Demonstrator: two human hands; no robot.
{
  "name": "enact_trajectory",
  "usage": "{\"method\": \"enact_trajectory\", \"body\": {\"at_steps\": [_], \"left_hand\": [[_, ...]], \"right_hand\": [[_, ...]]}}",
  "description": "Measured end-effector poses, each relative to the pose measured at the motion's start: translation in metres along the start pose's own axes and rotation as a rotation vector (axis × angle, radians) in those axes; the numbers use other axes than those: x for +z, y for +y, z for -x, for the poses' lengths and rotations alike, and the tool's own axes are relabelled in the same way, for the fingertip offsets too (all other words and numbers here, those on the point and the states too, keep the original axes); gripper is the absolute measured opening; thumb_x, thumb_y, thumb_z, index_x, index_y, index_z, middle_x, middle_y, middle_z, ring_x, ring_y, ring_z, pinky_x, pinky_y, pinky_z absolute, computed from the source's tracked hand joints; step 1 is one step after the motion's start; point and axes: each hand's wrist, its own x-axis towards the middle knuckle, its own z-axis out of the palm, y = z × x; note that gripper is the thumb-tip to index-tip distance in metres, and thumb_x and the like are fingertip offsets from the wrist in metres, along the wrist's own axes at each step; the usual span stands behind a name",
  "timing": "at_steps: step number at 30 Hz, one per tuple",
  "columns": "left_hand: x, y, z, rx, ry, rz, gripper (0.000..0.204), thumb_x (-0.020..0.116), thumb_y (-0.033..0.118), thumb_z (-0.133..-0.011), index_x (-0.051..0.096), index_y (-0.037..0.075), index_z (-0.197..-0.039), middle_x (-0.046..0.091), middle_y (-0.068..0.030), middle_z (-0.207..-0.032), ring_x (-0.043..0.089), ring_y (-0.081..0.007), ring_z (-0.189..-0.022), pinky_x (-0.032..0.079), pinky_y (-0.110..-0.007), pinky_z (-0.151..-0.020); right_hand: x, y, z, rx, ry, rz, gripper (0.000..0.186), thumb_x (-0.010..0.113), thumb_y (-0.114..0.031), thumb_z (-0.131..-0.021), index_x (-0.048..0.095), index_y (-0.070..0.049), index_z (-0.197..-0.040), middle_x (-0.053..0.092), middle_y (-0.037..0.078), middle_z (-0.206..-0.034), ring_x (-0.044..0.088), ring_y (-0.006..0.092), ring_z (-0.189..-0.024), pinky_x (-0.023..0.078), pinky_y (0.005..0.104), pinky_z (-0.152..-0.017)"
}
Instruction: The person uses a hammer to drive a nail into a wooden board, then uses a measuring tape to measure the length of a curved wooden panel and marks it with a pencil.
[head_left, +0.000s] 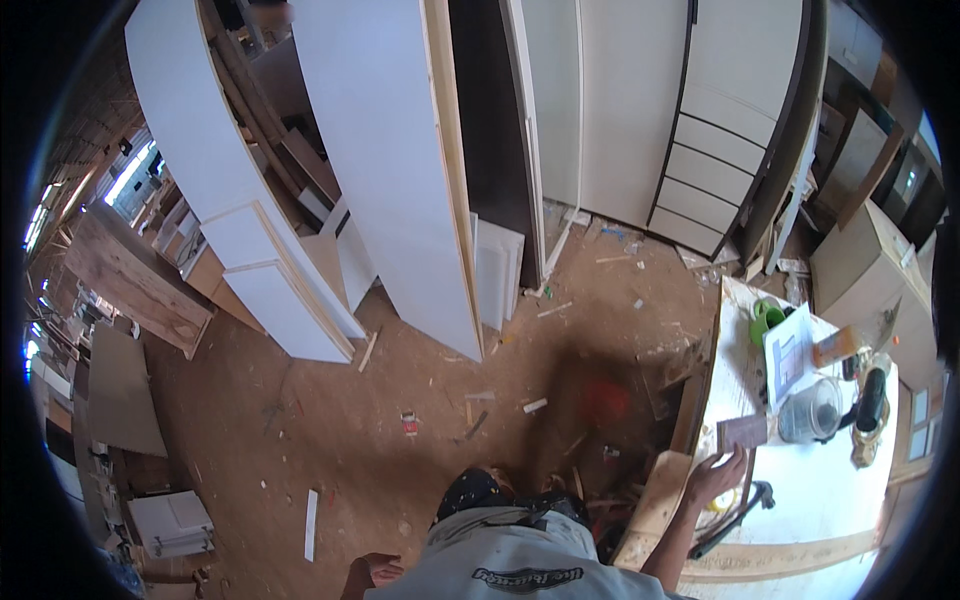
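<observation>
At the workbench (822,500) on my right, my right hand (714,478) reaches up to a flat purplish-brown rectangular piece (742,432). My thumb and fingertips meet its lower edge. Just beyond the piece stands a clear plastic jar (811,412). A dark hand tool (735,520) with a long handle lies beside my right wrist, near a yellow roll (721,499). Low at my left side hangs my left hand (381,569), its fingers loosely stretched, with nothing visible in them.
White boards (385,160) lean upright ahead. A tall white cabinet (640,120) stands behind them. The bench also carries a green container (767,318), a paper sheet (789,355) and an orange-labelled bottle (836,346). Wood scraps (311,525) litter the brown floor (290,430).
</observation>
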Motion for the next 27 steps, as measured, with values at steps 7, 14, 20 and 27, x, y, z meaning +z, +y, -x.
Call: {"method": "enact_trajectory", "body": {"at_steps": [7,14,20,27], "left_hand": [[-0.118,0.257,-0.009,0.615,-0.261,0.682,0.036,0.052,0.025,-0.101,0.056,0.006,-0.132,0.069,-0.0106,-0.103,0.068,-0.0255,-0.088,0.055,-0.040,-0.079],[-0.145,0.488,0.008,1.309,0.319,0.719,0.055,0.072,0.035,-0.092,0.056,0.005,-0.135,0.059,-0.0195,-0.130,0.060,-0.0322,-0.110,0.054,-0.046,-0.089],[-0.315,0.714,0.098,1.644,0.256,0.624,0.039,0.063,0.029,-0.097,0.055,0.010,-0.131,0.058,-0.0131,-0.119,0.059,-0.0250,-0.103,0.054,-0.042,-0.079],[-0.349,0.984,0.386,1.886,0.873,0.481,0.047,0.063,0.025,-0.099,0.053,0.000,-0.138,0.065,-0.0134,-0.127,0.062,-0.0232,-0.115,0.049,-0.036,-0.100]], "right_hand": [[0.038,-0.308,-0.098,-0.386,-0.266,-0.821,0.013,0.064,0.000,-0.088,0.068,-0.004,-0.099,0.069,0.012,-0.087,0.066,0.0286,-0.083,0.051,0.0384,-0.080],[0.044,-0.562,-0.130,-0.556,-0.551,-1.080,0.022,0.066,-0.016,-0.095,0.068,-0.005,-0.113,0.071,0.014,-0.098,0.069,0.0278,-0.088,0.055,0.0379,-0.083],[0.042,-0.717,-0.152,-0.645,-0.548,-1.247,0.028,0.065,-0.014,-0.096,0.061,-0.001,-0.121,0.067,0.017,-0.106,0.070,0.0261,-0.092,0.057,0.0366,-0.081],[0.075,-0.823,-0.227,-0.636,-0.379,-1.384,0.026,0.065,-0.009,-0.096,0.059,0.001,-0.119,0.068,0.012,-0.100,0.069,0.0200,-0.093,0.055,0.0328,-0.081]]}}
